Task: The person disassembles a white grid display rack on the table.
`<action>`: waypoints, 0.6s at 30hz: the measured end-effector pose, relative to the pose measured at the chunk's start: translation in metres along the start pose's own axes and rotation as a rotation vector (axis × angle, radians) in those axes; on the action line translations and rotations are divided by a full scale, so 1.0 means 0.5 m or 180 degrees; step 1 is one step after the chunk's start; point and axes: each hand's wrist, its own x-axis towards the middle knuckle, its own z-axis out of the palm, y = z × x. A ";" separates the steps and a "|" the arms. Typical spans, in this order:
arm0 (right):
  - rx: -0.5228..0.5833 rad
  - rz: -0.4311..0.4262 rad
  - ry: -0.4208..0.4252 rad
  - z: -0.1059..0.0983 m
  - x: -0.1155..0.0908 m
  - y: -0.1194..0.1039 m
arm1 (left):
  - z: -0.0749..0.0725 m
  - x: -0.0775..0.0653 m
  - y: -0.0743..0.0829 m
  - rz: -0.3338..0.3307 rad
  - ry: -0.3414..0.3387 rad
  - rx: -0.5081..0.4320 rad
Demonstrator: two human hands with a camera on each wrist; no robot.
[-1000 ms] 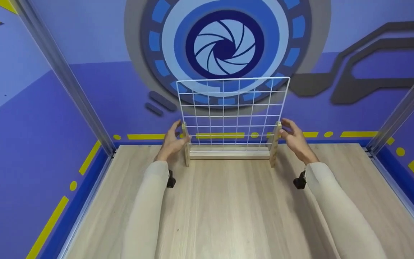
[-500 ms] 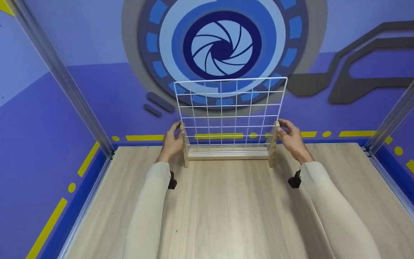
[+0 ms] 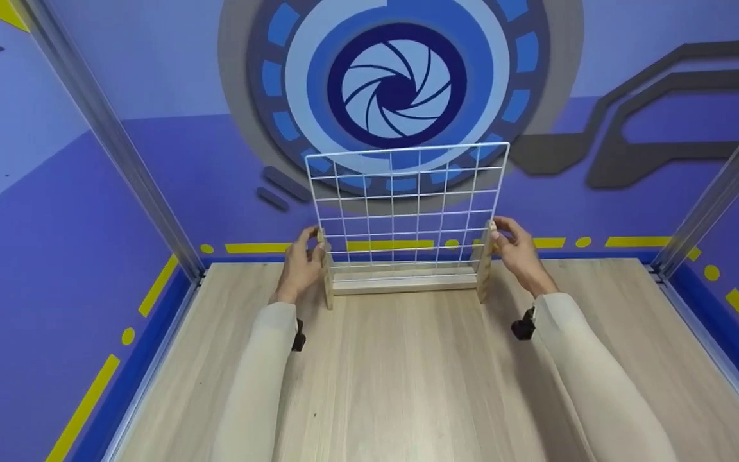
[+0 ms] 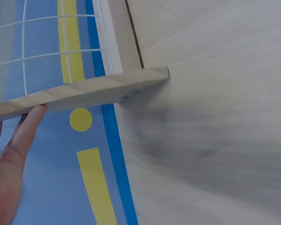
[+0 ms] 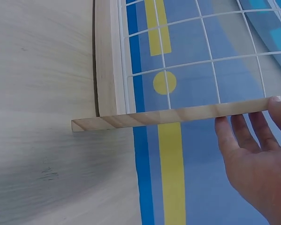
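Observation:
A wire grid stand stands upright near the table's back edge, its white grid (image 3: 393,196) set between two wooden side posts. A pale wooden crossbar (image 3: 405,285) joins the posts low down. My left hand (image 3: 302,269) pinches the upper part of the left post (image 3: 326,273) from outside, thumb toward me and fingers behind. On the other side my right hand (image 3: 523,256) holds the right post (image 3: 485,269) likewise. The right wrist view shows the thumb at the post's edge and fingertips (image 5: 222,124) against its outer face. In the left wrist view a fingertip touches the left post (image 4: 93,89).
The light wood table (image 3: 401,385) reaches to a blue patterned back wall (image 3: 215,186). Metal frame posts (image 3: 106,128) rise at the back corners, with side panels at left and right. A black wrist camera (image 3: 523,326) sits under each cuff.
The stand has come slightly toward me, its left end more than its right, so it now sits at a small angle. Both hands have closed in on the posts and moved along with it.

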 end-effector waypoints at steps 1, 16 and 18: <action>-0.0003 -0.0005 -0.0011 0.003 -0.001 0.000 | -0.003 -0.005 -0.001 -0.0005 0.0011 0.0032; -0.0023 -0.0039 -0.0062 0.047 0.003 -0.017 | -0.041 -0.057 -0.013 -0.0047 0.0070 0.0142; -0.0020 -0.0017 -0.0074 0.054 0.002 -0.016 | -0.047 -0.065 -0.017 -0.0001 0.0120 0.0164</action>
